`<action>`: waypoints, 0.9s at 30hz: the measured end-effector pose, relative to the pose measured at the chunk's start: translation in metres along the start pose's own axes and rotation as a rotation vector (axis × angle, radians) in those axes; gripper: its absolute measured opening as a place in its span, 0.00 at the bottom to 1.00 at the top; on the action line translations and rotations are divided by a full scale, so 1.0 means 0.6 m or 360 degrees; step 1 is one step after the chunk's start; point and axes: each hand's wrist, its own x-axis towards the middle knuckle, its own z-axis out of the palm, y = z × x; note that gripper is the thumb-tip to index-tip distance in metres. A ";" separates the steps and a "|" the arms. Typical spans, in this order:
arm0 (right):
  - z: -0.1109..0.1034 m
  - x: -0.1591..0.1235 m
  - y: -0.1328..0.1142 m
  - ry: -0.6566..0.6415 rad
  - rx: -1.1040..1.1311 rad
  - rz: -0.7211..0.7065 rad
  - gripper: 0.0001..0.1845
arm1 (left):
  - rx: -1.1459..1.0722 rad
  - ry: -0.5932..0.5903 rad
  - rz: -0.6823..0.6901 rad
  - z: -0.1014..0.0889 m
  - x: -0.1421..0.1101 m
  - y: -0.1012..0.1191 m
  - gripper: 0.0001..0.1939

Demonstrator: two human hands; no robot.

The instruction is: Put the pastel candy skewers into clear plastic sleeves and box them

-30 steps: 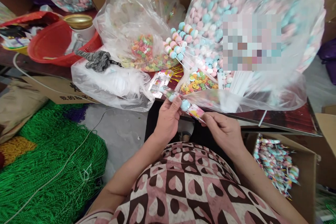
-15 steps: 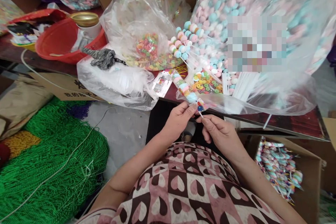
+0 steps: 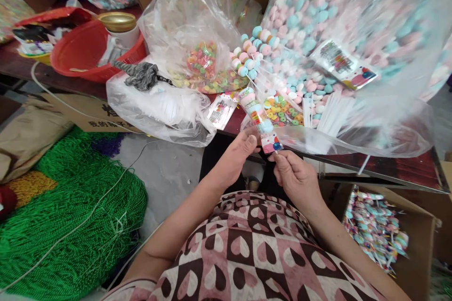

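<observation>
A marshmallow skewer [image 3: 262, 121] stands tilted inside a clear printed wrapper, with pastel marshmallows and orange pieces showing through. My right hand [image 3: 296, 176] pinches its white stick just below the wrapper's lower end. Beside the wrapper's left edge is my left hand [image 3: 240, 155], its thumb lifted off the print and its fingers loosely apart; the fingertips are partly hidden behind the wrapper. Just beyond lie colourful candy rings [image 3: 282, 110] in clear plastic and a bundle of white sticks [image 3: 334, 113]. Several unwrapped marshmallow skewers [image 3: 252, 51] rest farther back.
A large bag of marshmallows [image 3: 318, 4] fills the table's right side, with a printed packet [image 3: 344, 63] on it. Left are a bag of gummy rings [image 3: 201, 59] and a red basket [image 3: 81, 49]. A carton [image 3: 420, 235] of wrapped skewers stands low right; green cords [image 3: 77, 225] lie left.
My left thumb has come off the wrapper's lower end and the left fingers have loosened, baring the printed part. The wrapped skewer has shifted slightly right and down in the picture.
</observation>
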 end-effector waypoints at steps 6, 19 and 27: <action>0.009 -0.006 0.004 -0.0053 -0.0037 -0.0017 0.14 | -0.0581 0.0026 -0.0189 0.020 0.014 0.015 0.23; 0.004 0.016 -0.011 -0.0440 0.0052 0.0131 0.23 | -0.0468 0.0055 -0.0324 0.010 0.011 0.000 0.19; -0.059 0.071 -0.027 -0.0211 0.0717 0.0287 0.24 | -0.0673 -0.0721 -0.0804 0.016 -0.016 0.013 0.25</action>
